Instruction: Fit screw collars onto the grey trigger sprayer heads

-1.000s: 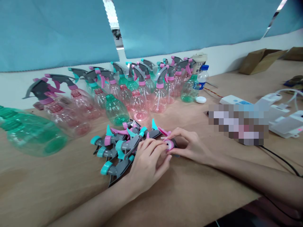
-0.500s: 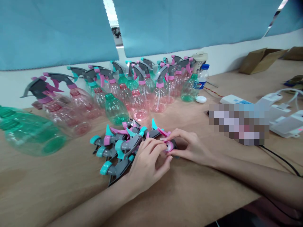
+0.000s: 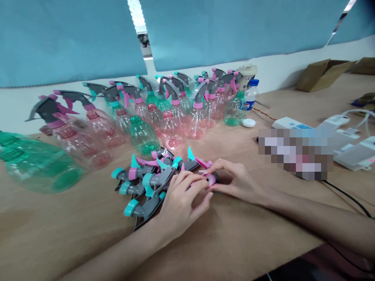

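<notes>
A grey and pink trigger spray head lies between my two hands, its pink collar turned up toward me. My right hand pinches the collar between thumb and fingers. My left hand is curled against the same spray head from the left, index fingertip at the collar's opening; whether something small is in those fingers is hidden. Beside and partly behind my left hand lies a pile of loose spray heads in grey with turquoise or pink collars and triggers.
Behind the pile stand several pink and green bottles, such as an open pink bottle and a capped spray bottle. Large green bottles lie at left. A blue-capped bottle, white lid, power strip and cardboard box are at right.
The collar in my right hand has tilted slightly and shifted a little to the right. My left fingers have moved slightly over its opening; the bottles and pile stay put.
</notes>
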The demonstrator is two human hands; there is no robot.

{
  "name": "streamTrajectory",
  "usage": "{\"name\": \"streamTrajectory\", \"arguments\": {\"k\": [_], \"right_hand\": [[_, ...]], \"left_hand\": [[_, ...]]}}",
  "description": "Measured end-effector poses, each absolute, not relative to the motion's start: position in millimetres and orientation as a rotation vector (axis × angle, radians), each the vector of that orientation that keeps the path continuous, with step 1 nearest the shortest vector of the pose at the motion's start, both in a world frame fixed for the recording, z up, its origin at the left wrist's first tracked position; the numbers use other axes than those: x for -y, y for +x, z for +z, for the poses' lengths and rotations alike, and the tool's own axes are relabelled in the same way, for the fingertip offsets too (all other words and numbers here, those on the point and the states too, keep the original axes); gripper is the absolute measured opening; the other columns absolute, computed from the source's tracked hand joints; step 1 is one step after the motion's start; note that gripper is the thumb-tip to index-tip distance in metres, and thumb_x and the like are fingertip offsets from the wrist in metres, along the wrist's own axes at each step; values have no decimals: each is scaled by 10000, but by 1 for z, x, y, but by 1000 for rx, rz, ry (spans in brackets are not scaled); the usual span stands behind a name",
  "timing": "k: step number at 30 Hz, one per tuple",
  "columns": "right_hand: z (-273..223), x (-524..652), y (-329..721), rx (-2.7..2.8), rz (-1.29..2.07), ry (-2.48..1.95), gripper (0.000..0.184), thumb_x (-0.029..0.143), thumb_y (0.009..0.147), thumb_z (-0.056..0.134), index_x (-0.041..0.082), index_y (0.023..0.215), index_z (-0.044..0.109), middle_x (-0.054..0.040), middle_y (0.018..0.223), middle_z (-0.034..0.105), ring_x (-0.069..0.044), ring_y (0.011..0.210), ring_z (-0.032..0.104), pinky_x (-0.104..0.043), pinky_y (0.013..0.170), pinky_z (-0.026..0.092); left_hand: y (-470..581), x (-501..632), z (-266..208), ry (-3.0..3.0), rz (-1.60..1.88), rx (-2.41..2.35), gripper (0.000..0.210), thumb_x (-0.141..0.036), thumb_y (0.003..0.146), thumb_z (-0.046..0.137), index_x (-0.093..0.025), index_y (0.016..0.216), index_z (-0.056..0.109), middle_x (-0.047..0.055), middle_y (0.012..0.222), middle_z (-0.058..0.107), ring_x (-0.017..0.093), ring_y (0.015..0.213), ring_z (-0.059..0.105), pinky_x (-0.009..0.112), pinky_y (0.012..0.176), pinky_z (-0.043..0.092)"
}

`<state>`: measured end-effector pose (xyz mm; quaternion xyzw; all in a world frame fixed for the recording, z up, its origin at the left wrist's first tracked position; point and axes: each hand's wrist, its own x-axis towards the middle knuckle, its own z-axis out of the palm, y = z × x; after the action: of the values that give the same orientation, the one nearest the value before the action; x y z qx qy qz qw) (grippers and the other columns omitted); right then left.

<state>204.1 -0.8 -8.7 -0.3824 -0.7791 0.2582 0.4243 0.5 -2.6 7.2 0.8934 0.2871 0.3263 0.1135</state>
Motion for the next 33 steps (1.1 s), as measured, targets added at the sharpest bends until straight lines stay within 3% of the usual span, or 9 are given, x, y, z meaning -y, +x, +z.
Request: {"name": "streamTrajectory", "arguments": {"k": [13, 22, 33], "right_hand": [[-5, 5, 199, 1934, 705, -971, 242, 300, 764, 701, 201, 958, 595, -16, 874, 650, -145, 748, 632, -263, 654, 499], [-3, 5, 200, 1932, 672, -979, 304, 308, 726, 739, 198, 965, 587, -17, 897, 668, -154, 805, 645, -269, 712, 509], [-8, 3, 201, 1961, 664, -961, 269, 340, 761, 697, 211, 969, 584, -21, 886, 665, -144, 733, 637, -266, 648, 520]], "left_hand": [[3, 4, 9, 2703, 980, -832, 50, -202, 850, 581, -190, 898, 591, 23, 979, 668, 192, 942, 563, 359, 824, 431], [2, 5, 9, 2706, 1020, -786, 188, -191, 822, 605, -200, 1005, 566, 27, 1011, 672, 199, 955, 555, 363, 842, 446], [2, 4, 9, 2692, 969, -813, 118, -207, 839, 586, -209, 956, 578, 19, 998, 672, 199, 941, 550, 375, 826, 442]]}}
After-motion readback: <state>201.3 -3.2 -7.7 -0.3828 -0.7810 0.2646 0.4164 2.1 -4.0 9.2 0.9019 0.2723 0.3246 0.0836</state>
